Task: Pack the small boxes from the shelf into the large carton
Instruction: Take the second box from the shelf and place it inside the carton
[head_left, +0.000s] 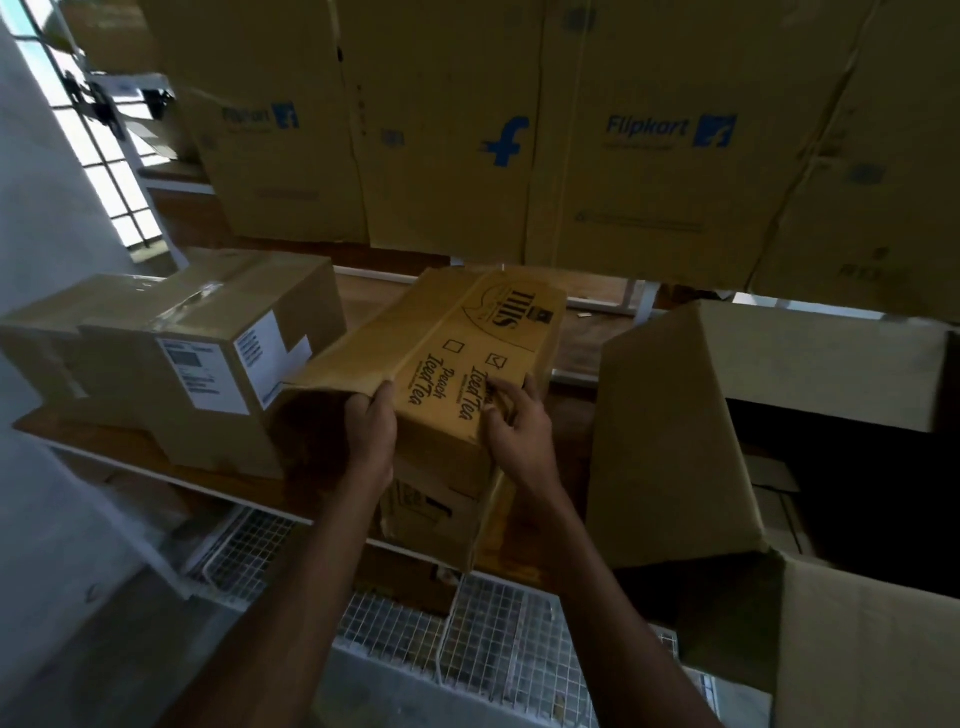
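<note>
**Both hands gripping tea box at frame centre**

Left fingers (383, 399) are curling over the near left corner of the tea box (457, 332). Right fingers (521, 391) are spreading across its printed top near the right edge, with the thumb bending at the near end. The left hand (371, 423) and right hand (517, 428) are both clamping that one box, forearms coming up from the bottom of the frame. The tea box is sitting at centre frame over the wooden shelf (579, 338), tilting, far end up and to the right. A second printed box (431, 514) is showing just under it; contact unclear. The large carton (670, 441) is standing open at right, flaps up, just beside the tea box. Taped boxes (171, 358) are sitting at left. Flipkart cartons (519, 130) are filling the top. Wire mesh (493, 639) is showing at lower centre.
</note>
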